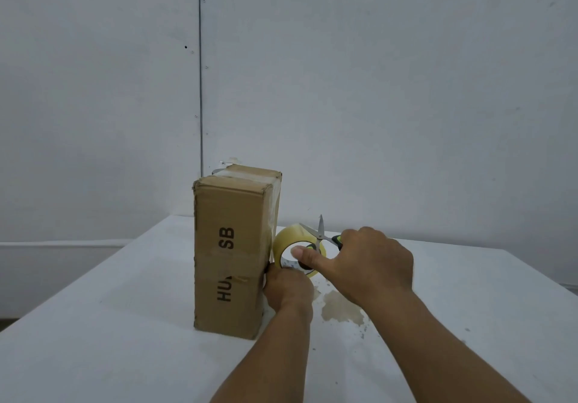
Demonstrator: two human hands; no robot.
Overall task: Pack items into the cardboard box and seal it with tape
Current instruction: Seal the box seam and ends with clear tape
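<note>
Upright taped cardboard box (231, 255); left hand (289, 287) pinches glossy clear tape roll (289, 240), right hand (372, 265) grips open steel scissors (317, 233).

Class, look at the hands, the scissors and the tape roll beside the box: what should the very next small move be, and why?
Probably close the open scissors on the tape between the yellowish clear tape roll and the tall brown cardboard box. The right hand holds the blades spread above the roll; the left hand presses at the box's edge.
</note>
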